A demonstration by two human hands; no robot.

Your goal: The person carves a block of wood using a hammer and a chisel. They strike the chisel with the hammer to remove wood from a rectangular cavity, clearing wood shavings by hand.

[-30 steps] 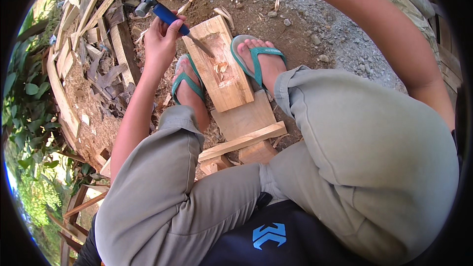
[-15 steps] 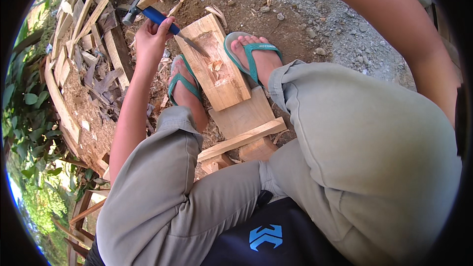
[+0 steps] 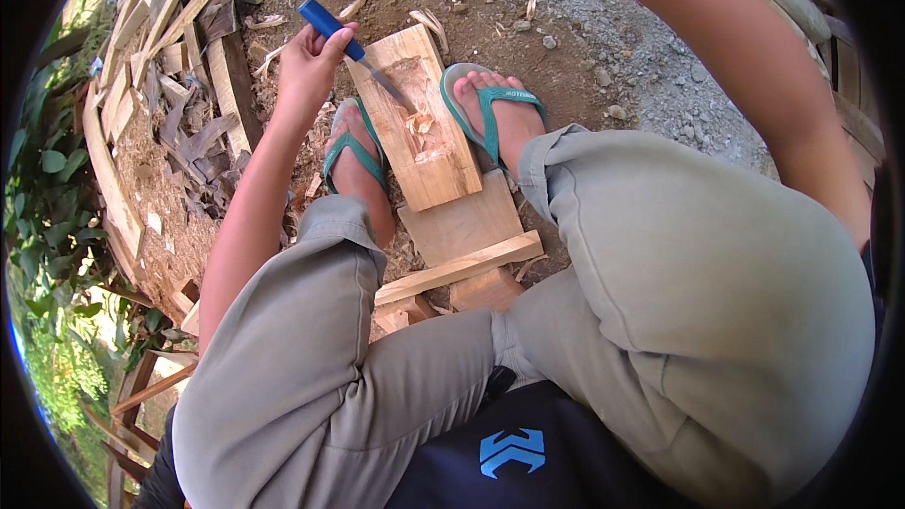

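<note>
My left hand (image 3: 306,71) grips a chisel with a blue handle (image 3: 325,22). Its steel blade slants down into the hollowed top of a pale wooden block (image 3: 436,162), where curled shavings lie. The block lies lengthwise between my two feet in teal flip-flops, the left foot (image 3: 353,168) and the right foot (image 3: 498,118), which touch its sides. My right forearm (image 3: 754,66) arches across the upper right and leaves the picture at the top edge, so that hand is out of sight.
Under the block lie a flat board (image 3: 462,221) and a thin wooden strip (image 3: 462,269). Scrap planks and bark (image 3: 179,66) pile up on the left, with green plants (image 3: 47,217) beyond. Gravel and dirt (image 3: 622,57) spread to the right.
My right hand has risen out of the top of the picture with the wooden-handled hammer it held over the chisel's end. The chisel stays in the block's hollow.
</note>
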